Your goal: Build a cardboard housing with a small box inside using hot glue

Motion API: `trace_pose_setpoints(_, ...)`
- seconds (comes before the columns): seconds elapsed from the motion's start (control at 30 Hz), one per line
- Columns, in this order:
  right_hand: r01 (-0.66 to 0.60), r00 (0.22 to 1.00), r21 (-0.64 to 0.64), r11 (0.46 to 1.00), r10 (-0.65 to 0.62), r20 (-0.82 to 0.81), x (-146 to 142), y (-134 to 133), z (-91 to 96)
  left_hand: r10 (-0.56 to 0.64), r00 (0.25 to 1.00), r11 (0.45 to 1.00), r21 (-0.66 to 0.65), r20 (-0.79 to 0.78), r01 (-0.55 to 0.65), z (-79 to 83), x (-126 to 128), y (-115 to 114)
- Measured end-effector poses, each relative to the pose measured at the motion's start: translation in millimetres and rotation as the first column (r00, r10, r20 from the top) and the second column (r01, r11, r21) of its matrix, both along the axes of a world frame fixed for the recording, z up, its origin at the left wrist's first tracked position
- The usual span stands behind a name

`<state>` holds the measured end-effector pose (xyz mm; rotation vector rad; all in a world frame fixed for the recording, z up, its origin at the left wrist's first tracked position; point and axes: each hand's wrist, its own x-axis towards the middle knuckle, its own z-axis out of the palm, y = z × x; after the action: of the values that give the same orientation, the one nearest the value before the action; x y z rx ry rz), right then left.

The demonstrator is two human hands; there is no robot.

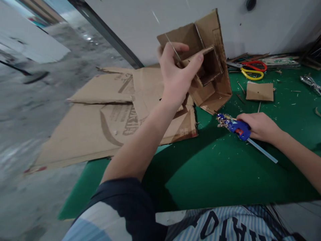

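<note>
My left hand [175,72] is raised above the table, thumb and fingers pinched on a folded cardboard piece [208,67] with an open box-like pocket. Thin strands of glue hang from it. My right hand [260,126] rests on the green table [213,174] and grips a blue hot glue gun [234,126]. Its nozzle points left, and a pale glue stick pokes out of the back toward the lower right.
A large flattened printed cardboard sheet [105,117] hangs over the table's left edge. A small cardboard square [259,91], red and yellow scissors [250,69], metal pliers [311,83] and scraps lie at the back right. A grey wall stands behind.
</note>
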<state>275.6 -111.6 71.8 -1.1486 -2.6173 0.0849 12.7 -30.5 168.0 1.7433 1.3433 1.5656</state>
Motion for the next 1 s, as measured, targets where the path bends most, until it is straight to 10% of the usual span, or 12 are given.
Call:
trace_pose_setpoints(0.2, 0.107, 0.961, -0.075, 0.991, -0.084, 0.265, -25.5, -5.8, 10.9, 0.049, 0.944, 0.967, 0.251, -0.327, 0.037, 2.2, 9.0, -17.3)
trace_pose_setpoints(1.0, 0.202, 0.873, -0.201, 0.958, -0.084, 0.480, -55.8, -12.2, 27.1, 0.073, 0.916, 0.897, 0.427, -0.394, 0.112, -22.2, 18.1, -8.7)
